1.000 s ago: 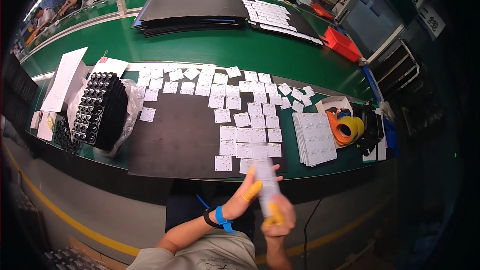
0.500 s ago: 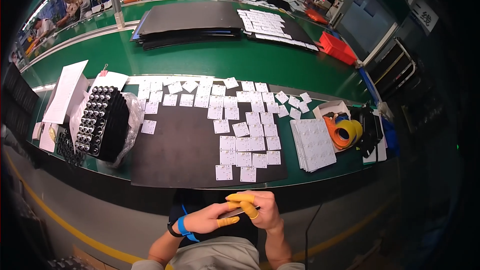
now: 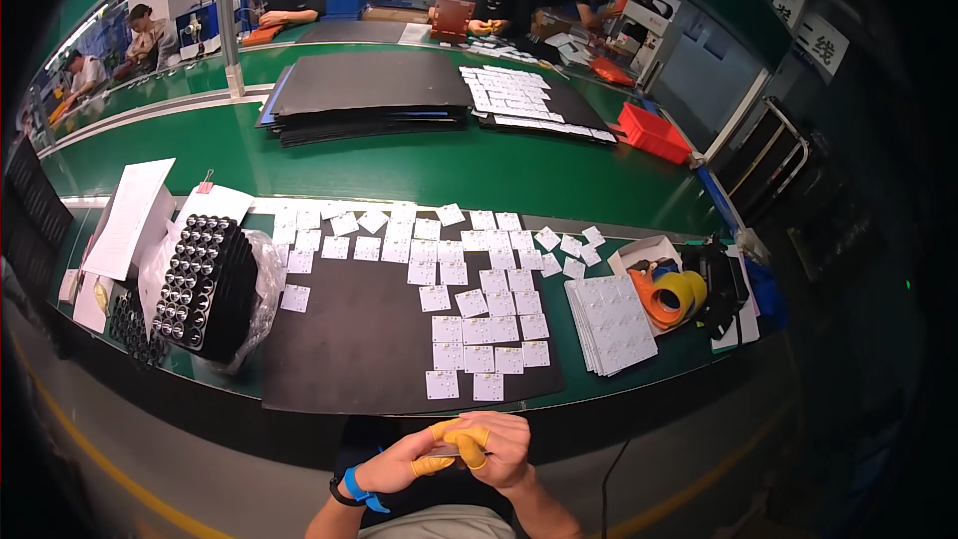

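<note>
At the table's near edge, my left hand and my right hand meet, with yellow finger cots on several fingertips. Between them they grip a thin flat board, seen nearly edge-on and mostly hidden by the fingers. Around my left wrist are a blue strap and a dark band. Beyond the hands lies a dark mat with many small white square circuit boards in loose rows along its far and right parts.
To the left stand stacked black trays with shiny round parts, in plastic wrap, beside papers. At right are a stack of white panels and yellow tape. Across the green table are black sheets, a red bin and several people.
The view has tipped up, so the table sits lower and the people behind show more. Both hands stay together on the board, the fingers slightly shifted.
</note>
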Available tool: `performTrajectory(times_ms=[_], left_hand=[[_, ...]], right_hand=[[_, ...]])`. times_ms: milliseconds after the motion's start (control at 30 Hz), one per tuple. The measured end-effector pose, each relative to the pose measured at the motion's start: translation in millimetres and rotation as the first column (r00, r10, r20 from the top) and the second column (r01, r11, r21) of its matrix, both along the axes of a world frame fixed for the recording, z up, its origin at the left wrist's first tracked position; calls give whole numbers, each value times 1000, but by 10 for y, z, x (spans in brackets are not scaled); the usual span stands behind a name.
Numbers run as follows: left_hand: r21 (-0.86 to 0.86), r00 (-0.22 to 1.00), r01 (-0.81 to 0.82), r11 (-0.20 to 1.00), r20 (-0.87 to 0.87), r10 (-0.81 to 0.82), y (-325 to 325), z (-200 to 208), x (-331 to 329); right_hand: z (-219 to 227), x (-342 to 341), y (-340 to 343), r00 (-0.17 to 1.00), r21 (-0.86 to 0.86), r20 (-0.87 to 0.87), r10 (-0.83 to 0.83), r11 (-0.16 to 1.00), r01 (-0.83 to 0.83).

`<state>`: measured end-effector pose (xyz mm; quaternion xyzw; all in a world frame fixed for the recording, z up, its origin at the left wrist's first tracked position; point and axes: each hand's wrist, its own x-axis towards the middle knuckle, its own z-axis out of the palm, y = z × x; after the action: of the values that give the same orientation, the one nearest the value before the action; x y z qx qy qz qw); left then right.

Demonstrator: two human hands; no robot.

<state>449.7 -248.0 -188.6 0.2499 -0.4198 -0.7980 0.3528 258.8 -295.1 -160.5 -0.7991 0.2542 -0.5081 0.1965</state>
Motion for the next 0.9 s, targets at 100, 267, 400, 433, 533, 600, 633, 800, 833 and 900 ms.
performTrajectory(times_ms=[100,267,400,433,533,600,633,800,833,900], left_hand=[[-284,974,63,957,227,3,-21,21,17],[97,985,-73,993,161,56,35,-130,-38],[254,974,-225,940,93,208,66,-102,-83],[319,966,-256,912,63,249,90,-91,-87],[288,959,-233,929,-91,269,11,-170,-197],[344,940,-261,902,-123,319,-33,-210,-257],[342,931,-290,894,-118,346,-22,-188,-253],[223,913,-402,888,23,407,74,-183,-106],[148,902,-430,890,91,421,73,-182,-75],[203,921,-389,899,64,384,123,-122,43]], right_hand=[[63,-48,-127,993,-61,-117,19,998,-26],[-19,64,-283,972,-19,-234,-19,1000,15],[-37,204,-257,997,224,-55,62,973,-48],[40,254,-225,997,209,-67,45,977,-30],[21,245,-185,979,101,-138,-152,981,166],[-4,295,-112,967,1,-94,-236,971,237],[-4,339,-91,966,-12,-31,-257,966,257],[-1,346,-183,994,10,-113,1,1000,0],[35,315,-249,986,-48,-152,73,996,-81],[-30,191,-333,969,-130,-230,93,984,-125]])
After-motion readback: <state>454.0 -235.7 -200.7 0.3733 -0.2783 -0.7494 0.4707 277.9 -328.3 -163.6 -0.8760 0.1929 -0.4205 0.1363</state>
